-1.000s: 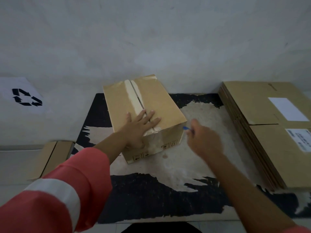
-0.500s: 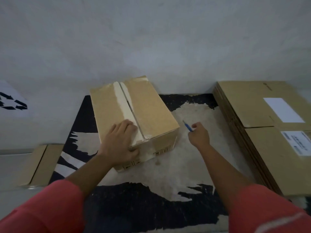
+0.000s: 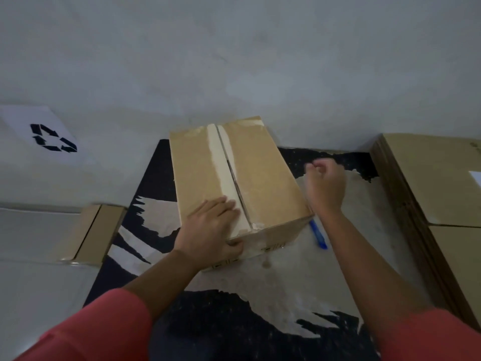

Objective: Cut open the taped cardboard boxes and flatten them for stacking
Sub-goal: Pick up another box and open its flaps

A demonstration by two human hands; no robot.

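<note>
Head view, only one going. Just set down the cutter [image 3: 318, 234]: gripped in the right hand [image 3: 325, 186] half a second back, lying now on the mat [image 3: 260, 321] right beside the near right corner of the box [image 3: 260, 183], tucked under the right forearm. Lifted that hand up to the right of the box, fingers curled into a loose fist, nothing visible inside it, though a bit blurred so can't swear to that.

Parked the left hand [image 3: 210, 230] on the box's near left corner, fingers flat on top, thumb down over the front face, pressing rather than gripping.

Looks like a dark slit running along the tape [image 3: 216, 162] down the top seam, so probably done cutting this side. Guessing flaps next, free hand going in to pull them apart. Still fully box-shaped though, standing mid-mat with its far end by the wall, so bottom seam and flattening all left to do.

Worth minding the cutter so close to the box's corner; can't tell whether blade in or out.

Elsewhere: stack of flats [image 3: 429, 183] well right of the box, another flat piece [image 3: 91, 233] off to its left, recycling sign [image 3: 52, 138] further left again.
</note>
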